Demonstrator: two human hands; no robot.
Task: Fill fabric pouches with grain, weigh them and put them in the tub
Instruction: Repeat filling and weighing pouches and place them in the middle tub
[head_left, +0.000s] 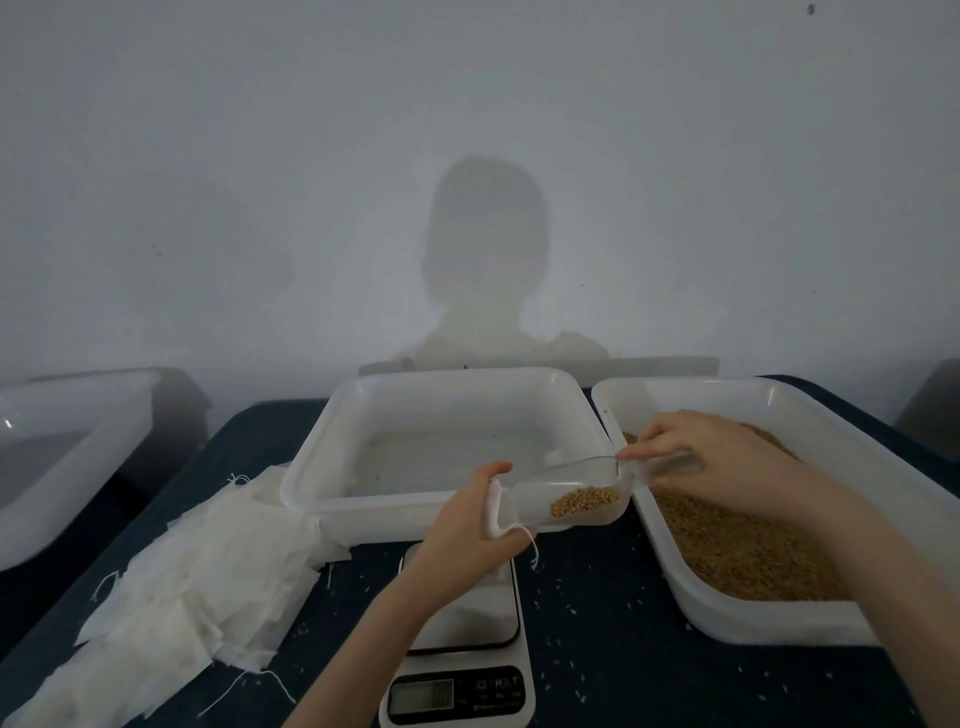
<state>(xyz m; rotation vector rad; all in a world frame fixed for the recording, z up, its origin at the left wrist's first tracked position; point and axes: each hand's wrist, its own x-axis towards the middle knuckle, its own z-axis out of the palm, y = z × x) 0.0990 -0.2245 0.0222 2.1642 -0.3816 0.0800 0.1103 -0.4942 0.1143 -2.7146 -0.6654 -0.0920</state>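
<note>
The left hand (467, 525) grasped a pouch (496, 506) above the scale (462, 623) at the table's front edge; the right hand (717, 457) gripped a clear scoop (571, 493) of grain (584, 500) at its mouth. The empty tub (447, 447) sat behind, near the back edge.

Head shadow (485, 249) on wall (208, 156)

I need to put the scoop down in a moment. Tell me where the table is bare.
The dark cloth between the scale and the grain tub is bare apart from stray grains. The left is crowded: the pile of pouches runs up to the empty tub.
</note>
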